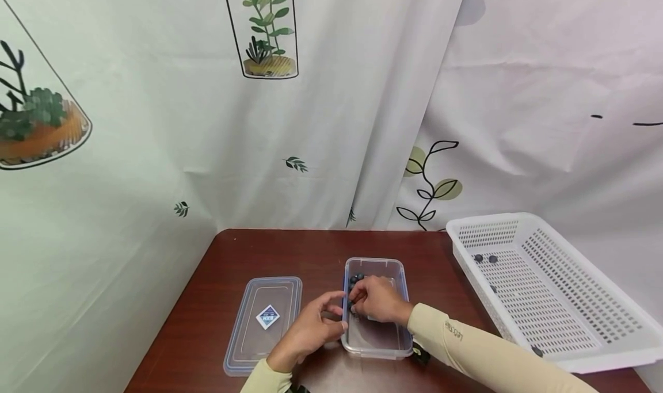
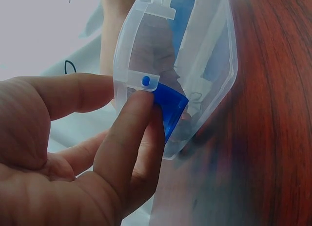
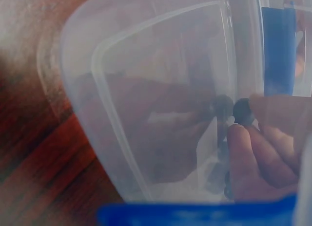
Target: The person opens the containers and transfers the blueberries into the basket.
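A clear plastic food container with blue side latches stands on the table, several blueberries along its left inner wall. My right hand reaches inside; in the right wrist view its thumb and fingertips pinch a blueberry close to that wall. Other dark berries there are blurred through the plastic. At the container's left side, my left hand holds the edge by its blue latch, with thumb and curled fingers touching it. A transparent lid with a blue rim and a diamond label lies left of the hands.
On the right stands a large white perforated basket with a few blueberries in it. The dark red wooden table ends at a white printed curtain behind and on the left. A small dark object sits beneath the right forearm.
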Motion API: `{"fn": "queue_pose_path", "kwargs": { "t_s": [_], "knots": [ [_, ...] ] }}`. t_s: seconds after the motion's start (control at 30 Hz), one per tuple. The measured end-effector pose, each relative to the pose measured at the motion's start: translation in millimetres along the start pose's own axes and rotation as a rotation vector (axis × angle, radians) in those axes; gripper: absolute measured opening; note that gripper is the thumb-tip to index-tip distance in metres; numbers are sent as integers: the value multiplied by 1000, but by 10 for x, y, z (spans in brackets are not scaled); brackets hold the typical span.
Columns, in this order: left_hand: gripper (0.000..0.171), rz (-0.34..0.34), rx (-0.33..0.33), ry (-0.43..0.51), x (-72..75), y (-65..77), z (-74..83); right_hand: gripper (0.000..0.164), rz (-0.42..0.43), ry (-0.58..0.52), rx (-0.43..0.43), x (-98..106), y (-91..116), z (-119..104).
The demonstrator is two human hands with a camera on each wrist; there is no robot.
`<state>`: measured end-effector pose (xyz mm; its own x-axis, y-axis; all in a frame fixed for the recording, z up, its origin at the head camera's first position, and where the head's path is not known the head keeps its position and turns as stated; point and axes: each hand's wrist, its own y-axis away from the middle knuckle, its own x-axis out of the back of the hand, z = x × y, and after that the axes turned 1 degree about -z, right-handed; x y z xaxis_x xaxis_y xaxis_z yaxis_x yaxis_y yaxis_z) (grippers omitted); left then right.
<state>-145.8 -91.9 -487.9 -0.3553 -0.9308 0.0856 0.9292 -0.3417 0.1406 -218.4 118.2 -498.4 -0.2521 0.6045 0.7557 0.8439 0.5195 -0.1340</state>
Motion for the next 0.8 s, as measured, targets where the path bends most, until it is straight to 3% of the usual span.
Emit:
{"fn": "queue_pose_path", "kwargs": {
  "t_s": [0.33,0.5,0.8],
  "knots": [
    [68,1,-14,-12,-1,-9,7,15,-1,-88,4,73,-9,-15],
    [67,8,-19,-11,-3,-6,15,13,14,-175,-3,236,-15,-24],
    [68,11,-10,-13,-7,-12,11,14,95,-169,-83,631,64,18]
  ]
}}
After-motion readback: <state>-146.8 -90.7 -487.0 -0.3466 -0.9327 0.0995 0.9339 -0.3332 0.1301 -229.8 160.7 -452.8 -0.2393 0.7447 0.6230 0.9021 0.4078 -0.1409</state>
